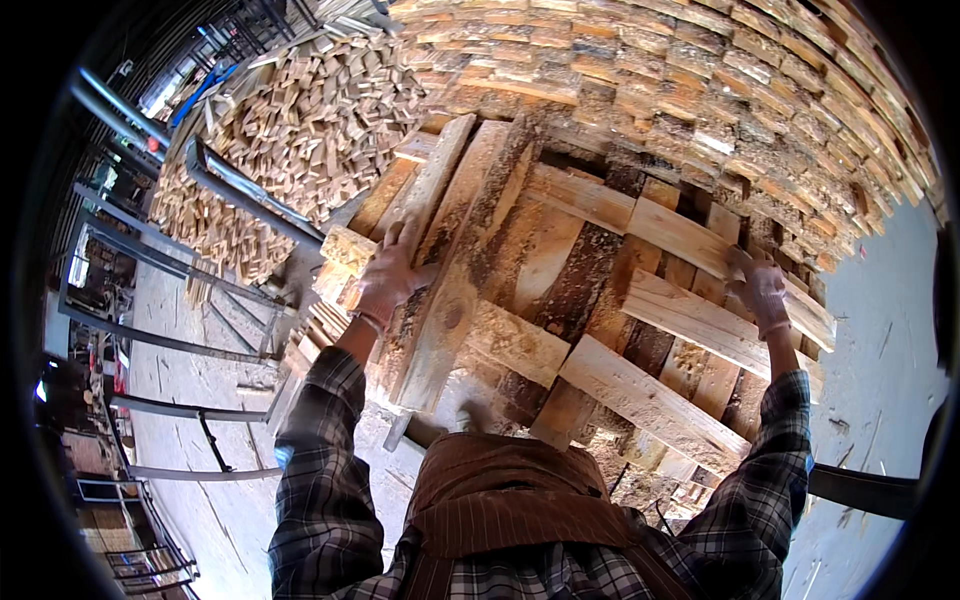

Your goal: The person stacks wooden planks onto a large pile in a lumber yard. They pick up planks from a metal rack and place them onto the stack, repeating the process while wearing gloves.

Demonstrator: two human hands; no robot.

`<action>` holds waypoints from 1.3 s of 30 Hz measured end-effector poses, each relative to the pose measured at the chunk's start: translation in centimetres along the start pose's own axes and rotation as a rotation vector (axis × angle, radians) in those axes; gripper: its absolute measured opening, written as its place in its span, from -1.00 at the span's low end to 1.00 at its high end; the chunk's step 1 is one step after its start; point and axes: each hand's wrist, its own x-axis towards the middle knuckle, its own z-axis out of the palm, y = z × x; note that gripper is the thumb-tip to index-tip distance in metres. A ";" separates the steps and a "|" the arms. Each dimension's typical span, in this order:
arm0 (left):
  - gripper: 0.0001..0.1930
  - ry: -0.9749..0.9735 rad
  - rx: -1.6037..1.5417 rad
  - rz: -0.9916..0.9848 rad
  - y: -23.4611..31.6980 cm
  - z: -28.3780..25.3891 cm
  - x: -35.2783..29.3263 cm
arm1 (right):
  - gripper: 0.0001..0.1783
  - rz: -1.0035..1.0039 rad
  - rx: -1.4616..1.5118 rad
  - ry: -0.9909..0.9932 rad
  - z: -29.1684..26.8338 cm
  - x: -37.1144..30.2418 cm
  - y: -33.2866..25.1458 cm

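My left hand point(388, 278), in a pale glove, lies flat on the left edge of a bundle of rough wooden planks point(450, 260) that slant up and to the right. My right hand point(762, 290), also gloved, grips the right end of a pale crosswise plank point(700, 320) lying over the stack. Between both hands lies a low pile of short planks point(570, 300), some with dark bark edges, laid in crossing layers. My plaid sleeves and a brown apron point(510, 495) fill the lower middle.
A tall wall of stacked plank ends point(700, 90) curves across the top and right. A second heap of short cut wood point(290, 130) sits upper left behind a metal rail frame point(240, 190). Dusty concrete floor point(880, 380) shows right and lower left.
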 end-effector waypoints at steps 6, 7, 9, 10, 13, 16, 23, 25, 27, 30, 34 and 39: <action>-0.04 -0.071 -0.027 -0.141 -0.2 -0.1 0.1 | -0.36 0.076 0.923 -0.402 3.7 3.6 -18.2; -0.06 -0.025 -0.071 -0.091 -1.0 0.3 0.4 | -0.22 0.151 1.311 -0.335 3.0 4.4 -23.0; -0.09 0.134 -0.161 0.140 -2.1 0.7 1.0 | -0.13 0.249 1.551 -0.292 8.1 6.6 -27.6; -0.11 0.236 -0.219 0.313 -2.3 1.0 1.5 | -0.11 0.213 1.610 -0.309 11.6 7.9 -28.3; -0.08 0.100 -0.417 0.334 -4.2 1.4 1.6 | -0.29 0.412 1.236 -0.126 12.6 10.4 -35.6; -0.17 0.145 -0.539 0.300 -7.3 2.7 2.9 | -0.45 0.577 1.871 -0.135 11.8 10.0 -36.9; -0.32 -0.122 -1.356 0.361 -15.6 0.6 7.8 | -0.60 0.536 1.458 0.138 3.6 6.1 -30.6; -0.36 -0.187 -1.403 0.294 -18.0 -0.5 9.2 | -0.58 0.559 1.374 0.157 -0.3 3.0 -29.4; -0.40 -0.271 -1.479 0.248 -19.9 -1.1 11.3 | -0.53 0.622 0.962 0.053 -3.8 -0.1 -26.3; -0.41 -0.122 -1.056 0.382 -20.2 -2.4 13.7 | -0.51 0.685 0.293 -0.008 -4.1 -6.7 -18.9; -0.25 0.167 -0.454 0.316 -20.8 -1.5 15.7 | -0.36 0.788 -0.338 -0.084 -0.6 -8.4 -21.5; -0.11 0.097 -0.073 0.163 -13.9 -4.5 11.5 | -0.13 0.496 0.788 0.087 5.0 1.6 -36.4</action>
